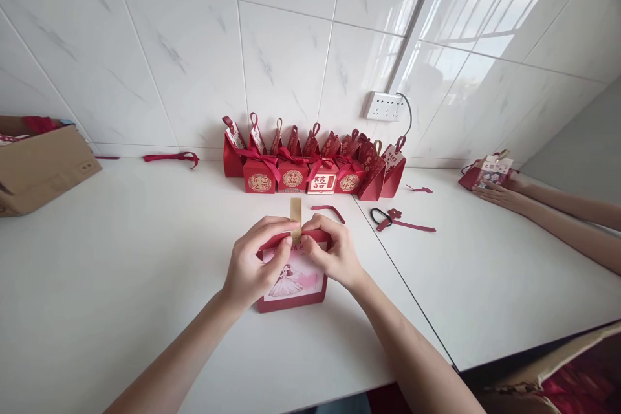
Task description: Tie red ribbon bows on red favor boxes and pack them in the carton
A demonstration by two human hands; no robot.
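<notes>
A red gift box (291,303) with a pink picture of a figure in a gown stands upright before me on the white table. My left hand (257,259) pinches its top edge from the left, thumb in front. From the other side my right hand (336,251) grips the same edge, fingers closed. Between my fingertips a gold ribbon strap (295,208) sticks up from the middle of the box top; its lower end is partly covered by my fingers.
Red gift boxes (292,176) stand in rows by the tiled wall. A cardboard box (48,165) is at left, another (538,369) at lower right. Loose red ribbon (171,156) and a black loop (381,217) lie about. At right, another person's hands (499,195) hold a gift box (492,171).
</notes>
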